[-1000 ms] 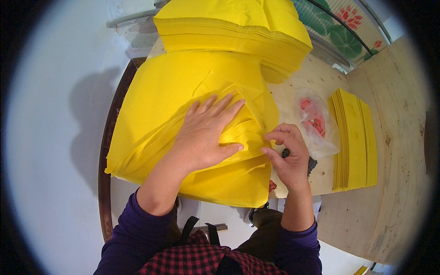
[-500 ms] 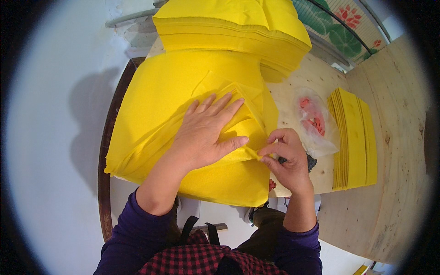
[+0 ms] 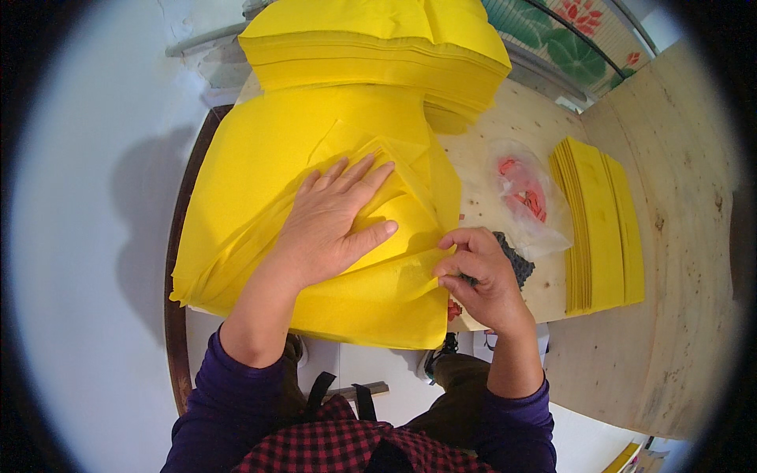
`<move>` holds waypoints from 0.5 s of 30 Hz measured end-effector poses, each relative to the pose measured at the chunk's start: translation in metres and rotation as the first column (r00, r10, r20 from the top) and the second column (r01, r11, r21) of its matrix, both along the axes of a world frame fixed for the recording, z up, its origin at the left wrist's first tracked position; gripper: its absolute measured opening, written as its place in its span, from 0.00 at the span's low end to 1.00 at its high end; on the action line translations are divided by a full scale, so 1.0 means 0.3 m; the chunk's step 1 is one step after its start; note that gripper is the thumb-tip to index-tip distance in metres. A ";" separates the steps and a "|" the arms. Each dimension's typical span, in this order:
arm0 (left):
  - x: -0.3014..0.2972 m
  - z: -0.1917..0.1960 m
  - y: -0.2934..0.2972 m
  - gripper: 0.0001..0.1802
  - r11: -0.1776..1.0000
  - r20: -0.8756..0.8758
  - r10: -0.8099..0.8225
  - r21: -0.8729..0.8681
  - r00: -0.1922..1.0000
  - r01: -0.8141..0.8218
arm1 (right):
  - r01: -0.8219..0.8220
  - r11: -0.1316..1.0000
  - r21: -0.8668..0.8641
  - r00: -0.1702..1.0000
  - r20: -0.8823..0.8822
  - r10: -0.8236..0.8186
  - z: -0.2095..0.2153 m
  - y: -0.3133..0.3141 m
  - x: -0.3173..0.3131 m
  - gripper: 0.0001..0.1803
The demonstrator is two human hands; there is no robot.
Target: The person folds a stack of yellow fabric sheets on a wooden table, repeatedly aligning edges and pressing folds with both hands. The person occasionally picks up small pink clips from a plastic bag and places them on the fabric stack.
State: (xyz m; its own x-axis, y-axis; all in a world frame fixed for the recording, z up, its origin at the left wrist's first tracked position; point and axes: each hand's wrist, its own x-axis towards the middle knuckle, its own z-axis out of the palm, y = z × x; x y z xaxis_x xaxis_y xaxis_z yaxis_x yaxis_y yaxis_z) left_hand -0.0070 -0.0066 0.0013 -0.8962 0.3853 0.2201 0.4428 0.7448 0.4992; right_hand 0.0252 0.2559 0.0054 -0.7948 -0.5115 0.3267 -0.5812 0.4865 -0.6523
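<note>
A thick stack of yellow paper sheets (image 3: pixel 260 173) lies on the wooden table (image 3: pixel 505 134) in front of me. My left hand (image 3: pixel 331 225) rests flat on the stack, fingers spread, pressing down a fanned, folded part of the sheets. My right hand (image 3: pixel 481 276) is at the stack's right edge, thumb and fingers pinched on the edge of a yellow sheet. Under that hand lies a small dark rough pad (image 3: pixel 512 260), partly hidden by the fingers.
A taller pile of yellow sheets (image 3: pixel 371 43) stands behind the stack. To the right lie a clear plastic bag with red bits (image 3: pixel 528 193) and a narrow folded yellow bundle (image 3: pixel 603 225). A large plywood board (image 3: pixel 678 260) leans at right. White floor lies to the left.
My right hand has slid left along the stack's edge and pinched a sheet there. My left hand has stayed flat on the stack.
</note>
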 end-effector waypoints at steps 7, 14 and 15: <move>0.005 0.009 0.006 0.43 0.999 0.010 -0.004 -0.036 1.000 0.005 | -0.125 0.990 0.058 0.989 0.090 0.120 0.028 0.025 0.033 0.09; 0.012 0.022 0.017 0.45 0.997 0.019 0.019 -0.078 1.000 -0.018 | -0.232 0.968 0.099 0.965 0.152 0.216 0.033 0.052 0.060 0.07; 0.014 0.024 0.018 0.45 0.997 0.023 0.024 -0.078 0.999 -0.022 | -0.250 0.966 0.070 0.956 0.176 0.235 0.036 0.060 0.062 0.07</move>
State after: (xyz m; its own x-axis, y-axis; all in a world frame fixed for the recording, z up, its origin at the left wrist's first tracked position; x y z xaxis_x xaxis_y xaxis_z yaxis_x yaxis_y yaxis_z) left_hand -0.0027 -0.0012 0.0084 -0.9096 0.3799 0.1681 0.4138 0.7917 0.4494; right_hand 0.0437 0.2738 0.0162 -0.6816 -0.7171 0.1454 -0.5776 0.4054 -0.7085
